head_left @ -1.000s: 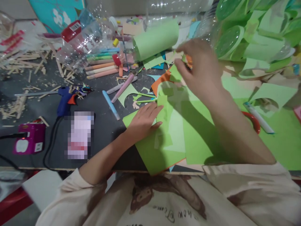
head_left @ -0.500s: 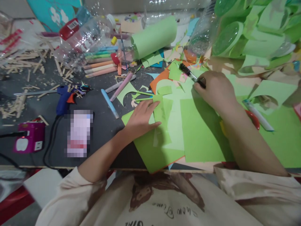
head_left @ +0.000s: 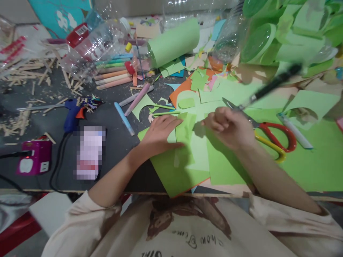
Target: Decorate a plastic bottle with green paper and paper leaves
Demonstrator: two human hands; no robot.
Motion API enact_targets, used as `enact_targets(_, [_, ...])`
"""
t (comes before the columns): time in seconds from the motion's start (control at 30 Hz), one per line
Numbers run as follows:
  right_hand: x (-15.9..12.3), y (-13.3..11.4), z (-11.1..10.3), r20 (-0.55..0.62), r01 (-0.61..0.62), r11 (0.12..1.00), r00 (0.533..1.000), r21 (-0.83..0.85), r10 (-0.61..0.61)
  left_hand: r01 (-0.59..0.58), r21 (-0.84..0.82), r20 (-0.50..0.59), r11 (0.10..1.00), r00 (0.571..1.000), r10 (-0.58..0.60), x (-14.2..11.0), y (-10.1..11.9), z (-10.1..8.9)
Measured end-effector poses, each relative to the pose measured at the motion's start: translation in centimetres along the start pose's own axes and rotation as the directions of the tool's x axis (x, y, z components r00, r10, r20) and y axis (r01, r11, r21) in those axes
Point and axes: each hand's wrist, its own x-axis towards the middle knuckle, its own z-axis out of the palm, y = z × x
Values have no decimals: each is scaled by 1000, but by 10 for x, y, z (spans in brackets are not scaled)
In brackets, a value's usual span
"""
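My left hand (head_left: 158, 135) lies flat with fingers stretched out on a stack of green paper sheets (head_left: 182, 167), pressing down a small folded green piece (head_left: 184, 128). My right hand (head_left: 227, 126) is closed around a black pen (head_left: 270, 87), which sticks up and to the right and is blurred by motion. The hand hovers over the green sheets, just right of the left hand's fingertips. Red-and-yellow-handled scissors (head_left: 273, 137) lie on the paper right behind the right hand.
The dark table (head_left: 112, 150) holds a blue glue gun (head_left: 71, 116), a purple power strip (head_left: 33, 160), clear plastic bottles (head_left: 91, 46), chalk-like markers (head_left: 115, 76), a green paper roll (head_left: 174, 41), wooden sticks (head_left: 21, 71) and paper scraps. Green-covered bottles (head_left: 281, 32) stand at the back right.
My right hand picked up the black pen from the scraps at the back and drew it toward me, beside the left hand. The scissors became visible. The left hand stayed put.
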Motion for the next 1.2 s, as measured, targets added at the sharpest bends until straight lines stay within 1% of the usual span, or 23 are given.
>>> enact_targets(0.03, [-1, 8, 4, 5, -13, 1000, 1000, 5, 13, -9, 6, -8, 1000, 1000, 9, 0, 0, 1])
enact_targets(0.07, [-2, 16, 7, -15, -17, 1000, 1000, 18, 17, -19, 14, -16, 1000, 1000, 19, -1, 0, 2])
enact_targets(0.13, [-4, 31, 13, -84, 12, 999, 996, 50, -8, -41, 34, -37, 999, 998, 43, -2, -1, 4])
enact_targets(0.2, [-6, 39, 17, -131, 25, 998, 991, 58, -18, -59, 52, -67, 997, 996, 62, -3, -2, 7])
enact_targets(0.23, [-7, 40, 19, -129, 10, 999, 992, 41, -5, -62, 60, -82, 996, 994, 66, -4, -2, 8])
enact_targets(0.3, [-7, 39, 21, -96, -33, 999, 995, -19, 31, -53, 71, -98, 996, 993, 60, -4, -2, 10])
enact_targets(0.37, [-7, 36, 22, -60, -44, 995, 997, -86, 39, -40, 75, -99, 996, 994, 48, -5, -2, 10])
enact_targets(0.5, [-8, 32, 22, -31, -8, 990, 1000, -138, 4, -55, 76, -75, 996, 995, 61, -5, -2, 9])
enact_targets(0.6, [-9, 35, 19, 0, 13, 988, 1000, -157, -13, -78, 88, -66, 993, 994, 84, -5, -2, 9])
enact_targets(0.73, [-9, 39, 16, 47, 43, 968, 998, -246, -32, -106, 83, -65, 991, 992, 111, -4, -1, 8])
enact_targets(0.9, [-9, 37, 22, 7, 21, 966, 1000, -257, -20, -98, 98, -55, 990, 993, 104, -4, -2, 8])
enact_targets(1.03, [-9, 36, 25, -33, 26, 942, 999, -334, -39, -111, 100, -60, 989, 991, 118, -4, -3, 9])
enact_targets(1.2, [-8, 38, 24, -24, 33, 912, 999, -409, -47, -113, 130, -64, 985, 990, 122, -4, -2, 9])
